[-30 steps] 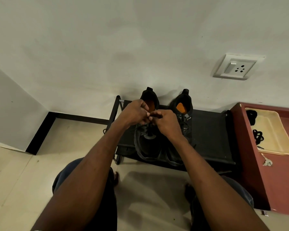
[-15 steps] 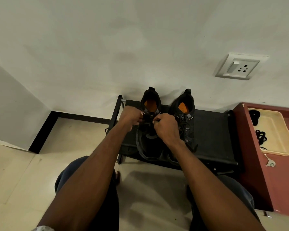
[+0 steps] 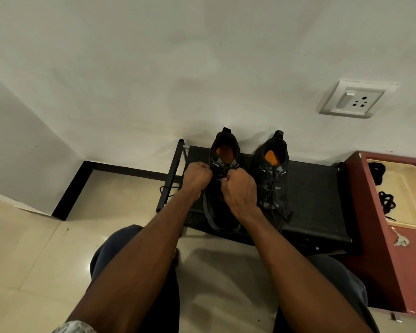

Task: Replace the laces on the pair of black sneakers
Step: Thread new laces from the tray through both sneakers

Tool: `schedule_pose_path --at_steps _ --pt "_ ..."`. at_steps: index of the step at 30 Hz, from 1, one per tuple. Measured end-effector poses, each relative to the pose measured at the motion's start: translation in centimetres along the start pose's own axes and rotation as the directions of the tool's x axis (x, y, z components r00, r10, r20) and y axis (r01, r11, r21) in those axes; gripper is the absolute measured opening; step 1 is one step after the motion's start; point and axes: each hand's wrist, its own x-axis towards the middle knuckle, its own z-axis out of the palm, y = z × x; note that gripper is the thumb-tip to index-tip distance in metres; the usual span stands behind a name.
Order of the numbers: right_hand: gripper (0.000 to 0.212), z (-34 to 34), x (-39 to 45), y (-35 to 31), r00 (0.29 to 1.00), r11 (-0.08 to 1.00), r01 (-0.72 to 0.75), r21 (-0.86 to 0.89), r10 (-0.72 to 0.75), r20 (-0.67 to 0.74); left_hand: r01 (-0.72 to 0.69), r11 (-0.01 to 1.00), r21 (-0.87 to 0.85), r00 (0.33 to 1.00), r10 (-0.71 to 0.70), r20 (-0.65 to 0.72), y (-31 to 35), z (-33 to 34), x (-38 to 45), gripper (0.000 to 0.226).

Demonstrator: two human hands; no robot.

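Observation:
Two black sneakers with orange insoles stand side by side on a low black rack [image 3: 317, 188], heels toward the wall. Over the left sneaker [image 3: 223, 150], my left hand [image 3: 197, 179] and my right hand [image 3: 238, 191] are both fisted, each gripping an end of its black lace [image 3: 222, 176], which runs taut between them near the top eyelets. My hands hide most of that shoe's tongue. The right sneaker [image 3: 274, 169] is laced, with loose lace ends trailing down its front.
A red-brown cabinet [image 3: 375, 236] stands at the right, bearing a cream tray [image 3: 413, 205] with black lace bundles [image 3: 387, 203] and a key [image 3: 400, 240] beside it. A wall socket [image 3: 353, 99] is above. Another lace end [image 3: 168, 188] hangs off the rack's left side. My knees are below.
My hands have pulled apart and lower over the left sneaker, drawing the lace tight. The view has dropped slightly, showing more of both shoe openings.

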Motion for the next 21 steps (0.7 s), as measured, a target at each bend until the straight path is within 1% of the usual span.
schedule_pose_path --at_steps 3,6,9,11,12,13,14,16,17,19,21 --pt "0.025 -0.2 0.0 0.0 1.000 1.000 0.002 -0.007 -0.002 -0.030 -0.026 1.000 -0.004 1.000 0.026 -0.004 0.1 -0.2 0.1 0.034" --pt "0.029 -0.4 0.3 0.4 0.999 1.000 -0.019 -0.018 0.018 -0.045 -0.005 1.000 0.015 0.999 0.005 0.040 0.2 -0.2 0.2 0.031" --pt "0.037 -0.2 0.3 0.3 0.999 0.999 0.001 -0.042 -0.003 -0.044 0.007 0.998 0.061 0.996 -0.013 0.093 -0.1 -0.2 0.2 0.026" --pt "0.029 -0.2 0.2 0.2 0.998 0.997 0.038 -0.063 -0.041 -0.039 -0.015 0.998 0.059 0.996 0.010 0.094 -0.3 -0.2 0.3 0.025" --pt "0.025 -0.2 0.3 0.2 0.998 0.996 0.058 -0.074 -0.061 -0.032 -0.043 0.998 0.056 0.996 0.038 0.081 -0.3 -0.2 0.2 0.028" --pt "0.024 -0.2 0.3 0.3 0.997 0.994 0.077 -0.078 -0.079 -0.020 -0.098 0.994 0.054 0.994 0.095 0.061 -0.2 -0.3 0.1 0.033" --pt "0.024 -0.1 0.4 0.4 0.996 0.994 0.088 -0.070 -0.089 -0.004 -0.183 0.980 0.083 0.983 0.179 0.050 0.1 -0.5 -0.1 0.041" --pt "0.024 -0.2 0.8 0.9 0.998 0.998 0.066 -0.003 -0.066 0.018 -0.361 0.916 0.172 0.931 0.346 0.112 0.6 -0.7 -0.1 0.052" --pt "0.022 -0.2 1.1 1.2 0.999 0.999 0.035 0.038 -0.036 0.029 -0.414 0.885 0.212 0.908 0.384 0.171 0.8 -0.7 0.0 0.055" --pt "0.015 -0.4 1.4 1.8 0.998 0.995 -0.014 0.095 0.008 0.064 -0.441 0.849 0.292 0.890 0.372 0.263 1.2 -0.6 0.2 0.054" --pt "0.014 -0.5 1.6 2.0 0.996 0.991 -0.030 0.129 0.019 0.083 -0.410 0.864 0.292 0.901 0.335 0.274 1.3 -0.8 0.3 0.048"
